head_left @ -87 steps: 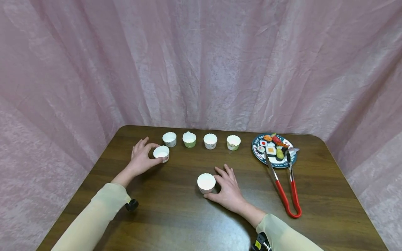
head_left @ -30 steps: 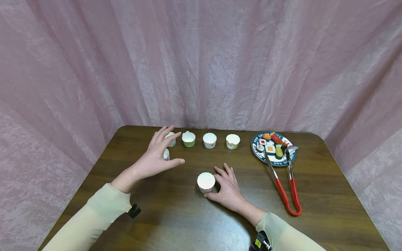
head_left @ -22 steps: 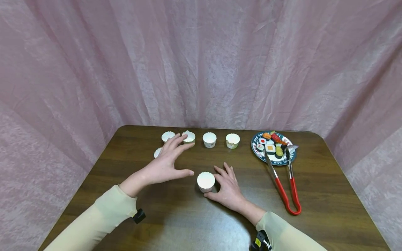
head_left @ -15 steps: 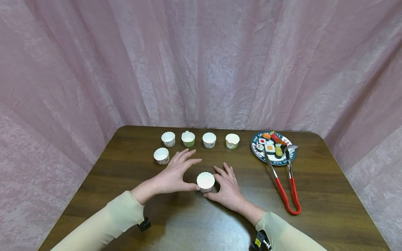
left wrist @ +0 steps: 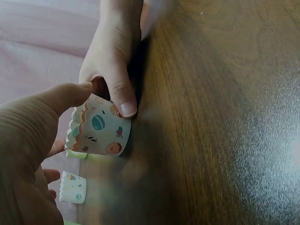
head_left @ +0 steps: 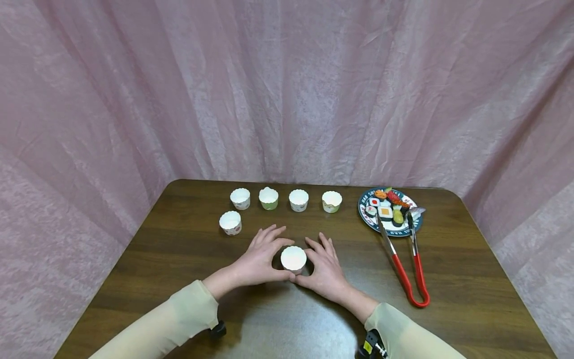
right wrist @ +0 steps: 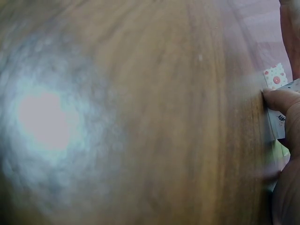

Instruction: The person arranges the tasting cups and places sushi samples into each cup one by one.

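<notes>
A paper baking cup (head_left: 293,259) with a white inside and scalloped rim stands upright at the table's middle; the left wrist view shows its printed side and more than one scalloped edge, like nested cups. My right hand (head_left: 326,271) grips it from the right, thumb low on the near side. From the left, my left hand (head_left: 260,259) curves thumb and fingers round the same cup, thumb tip beside the right thumb. Another baking cup (head_left: 230,223) stands alone farther left. Behind, cups stand in a row: a pale one (head_left: 240,199), a green one (head_left: 268,198), then more rightward.
Two more row cups are a white cup (head_left: 299,200) and a green-patterned cup (head_left: 332,201). At the right, a plate (head_left: 366,223) bears several sushi pieces (head_left: 385,213). Red-handled tongs (head_left: 422,281) lean with their tips on it. A pink curtain (head_left: 287,99) hangs behind the table.
My left hand has let go of the far-left baking cup and moved right and nearer, to the middle cup. My right hand has stayed on that cup throughout.
</notes>
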